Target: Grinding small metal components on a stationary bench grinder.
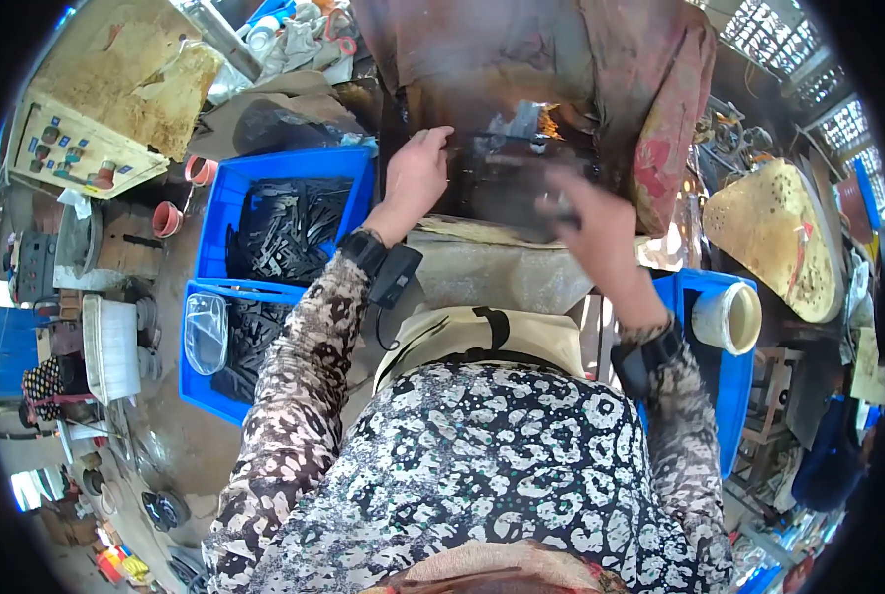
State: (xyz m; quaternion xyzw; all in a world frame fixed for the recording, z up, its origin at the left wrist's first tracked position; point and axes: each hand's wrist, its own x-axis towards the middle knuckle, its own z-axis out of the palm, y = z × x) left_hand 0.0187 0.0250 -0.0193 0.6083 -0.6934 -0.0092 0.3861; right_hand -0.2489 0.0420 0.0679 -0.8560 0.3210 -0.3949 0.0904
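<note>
My left hand (417, 180) is at the left side of a dark, cloth-draped work opening (502, 183). Its fingers look bent together, and anything between them is too small to make out. Smeared by motion, my right hand (599, 228) hangs over the right part of the opening, near a dark blurred shape whose kind is unclear. Deeper inside, orange sparks or a glow (548, 121) show beside a small pale metal part (537, 145). A reddish, stained cloth (658, 129) drapes down the right side of the opening.
Left of me stand two blue bins, the farther bin (208, 223) and nearer bin (191, 366), holding several dark flat metal pieces (289, 223). Another blue bin (744, 396) with a whitish bucket (728, 319) is at right. A control box (86, 153) with knobs stands far left.
</note>
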